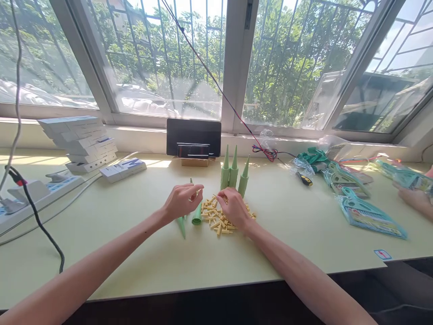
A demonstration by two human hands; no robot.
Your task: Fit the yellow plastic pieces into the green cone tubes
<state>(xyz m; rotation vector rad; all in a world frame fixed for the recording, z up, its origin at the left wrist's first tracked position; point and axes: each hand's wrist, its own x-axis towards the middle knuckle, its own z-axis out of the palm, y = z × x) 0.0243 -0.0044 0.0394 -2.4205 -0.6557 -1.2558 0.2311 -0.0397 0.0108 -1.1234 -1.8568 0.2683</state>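
My left hand (183,200) has its fingers curled above a light green tube (196,217), whose round open end faces me. Anything between those fingers is too small to make out. A pointed green cone (181,228) lies on the table under the left wrist. My right hand (234,208) is closed in a pinch over a pile of small yellow peg-like pieces (219,224), covering part of it; I cannot see what it grips. Behind the right hand stand three green cone-topped tubes (233,174), two side by side and one slightly apart.
A dark tablet (193,135) leans at the window. White boxes (86,144) are stacked at left beside a power strip (40,201). On the right are a yellow-black tool handle (304,179) and bagged green brush sets (370,214). Another person's hand (417,198) shows at far right.
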